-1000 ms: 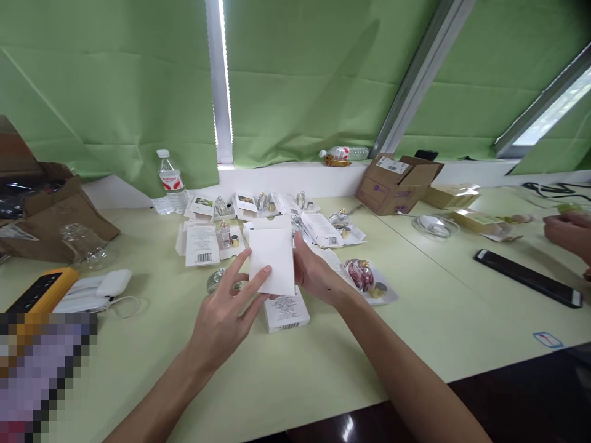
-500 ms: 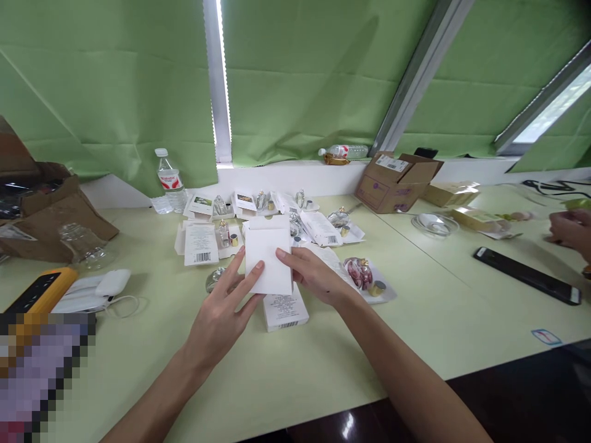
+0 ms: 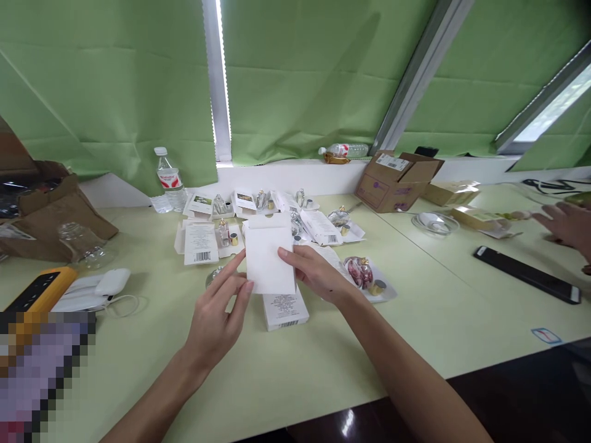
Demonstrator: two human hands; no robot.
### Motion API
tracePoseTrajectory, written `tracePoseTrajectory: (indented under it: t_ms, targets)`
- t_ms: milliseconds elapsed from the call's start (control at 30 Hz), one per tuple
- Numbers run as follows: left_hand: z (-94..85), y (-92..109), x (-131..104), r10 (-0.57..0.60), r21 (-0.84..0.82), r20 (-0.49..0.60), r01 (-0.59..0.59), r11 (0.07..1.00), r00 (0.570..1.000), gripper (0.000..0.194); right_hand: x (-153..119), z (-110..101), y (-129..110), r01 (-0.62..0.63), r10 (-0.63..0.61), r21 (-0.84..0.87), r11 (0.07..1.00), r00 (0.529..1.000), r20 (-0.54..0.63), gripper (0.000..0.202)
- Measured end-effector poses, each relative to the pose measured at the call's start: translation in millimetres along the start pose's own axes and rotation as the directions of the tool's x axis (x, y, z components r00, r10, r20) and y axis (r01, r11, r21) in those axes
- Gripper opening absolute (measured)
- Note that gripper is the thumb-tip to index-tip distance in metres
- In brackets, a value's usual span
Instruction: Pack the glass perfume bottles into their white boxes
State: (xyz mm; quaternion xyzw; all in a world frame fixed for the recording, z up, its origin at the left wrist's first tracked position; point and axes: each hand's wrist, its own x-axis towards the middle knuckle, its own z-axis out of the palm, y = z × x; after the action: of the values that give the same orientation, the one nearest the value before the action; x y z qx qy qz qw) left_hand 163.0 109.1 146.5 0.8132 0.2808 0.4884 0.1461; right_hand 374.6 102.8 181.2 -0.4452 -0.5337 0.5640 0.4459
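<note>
My right hand (image 3: 318,271) grips the right side of a plain white box (image 3: 271,258), its thumb on the face towards me. At the left edge, my left hand (image 3: 220,311) has an index fingertip against the box and its thumb at the lower corner. The top flap of the box stands up. Beneath it lies another white box (image 3: 286,311) with printed text and a barcode. A perfume bottle (image 3: 213,275) is partly hidden behind my left fingers. To the right, a purplish perfume bottle (image 3: 359,272) and a gold cap (image 3: 377,287) lie on a white tray.
Several opened boxes with bottles, including one barcoded box (image 3: 201,243), spread behind my hands. A water bottle (image 3: 168,181) and a cardboard carton (image 3: 397,181) stand further back. A black phone (image 3: 526,275) lies right, near another person's hand (image 3: 567,224). A yellow-black device (image 3: 41,289) is left.
My left fingers have slid off the front of the white box to its left edge. The right hand keeps its grip. The other person's hand has opened and shifted left.
</note>
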Motion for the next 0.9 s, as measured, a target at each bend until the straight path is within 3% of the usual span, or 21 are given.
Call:
tracePoseTrajectory:
  t_ms: [133, 267, 400, 467, 533, 700, 900]
  targets:
    - [1.4, 2, 1, -0.084, -0.071, -0.015, 0.083, 0.994, 0.996, 0.007, 0, 0, 0, 0.004, -0.004, -0.021, 1.000, 1.000, 0.002, 0.040]
    - [0.4, 6, 2, -0.169, -0.173, 0.025, 0.171, 0.970, 0.985, 0.019, -1, -1, -4, 0.024, -0.025, -0.022, 0.999, 1.000, -0.013, 0.042]
    - [-1.9, 8, 6, -0.255, -0.251, 0.069, 0.264, 0.931, 0.965, 0.046, -2, 1, -7, -0.002, 0.004, 0.062, 0.998, 0.999, -0.032, 0.046]
    - [-2.8, 6, 7, -0.329, -0.284, 0.079, 0.338, 0.898, 0.941, 0.053, -2, 2, -8, -0.013, 0.018, 0.107, 0.994, 0.999, -0.044, 0.049]
    - [-3.1, 3, 8, -0.411, -0.316, 0.114, 0.426, 0.848, 0.904, 0.048, -2, 3, -8, -0.014, 0.020, 0.107, 0.994, 0.998, -0.061, 0.054]
    - [-1.5, -3, 9, -0.473, -0.420, 0.342, 0.582, 0.696, 0.812, 0.031, -1, 4, -4, 0.008, -0.008, 0.004, 1.000, 0.998, -0.055, 0.059]
    - [-0.9, 0, 11, -0.497, -0.501, 0.375, 0.622, 0.602, 0.783, 0.040, 0, 6, -1, 0.049, -0.052, -0.074, 0.996, 0.997, -0.050, 0.048]
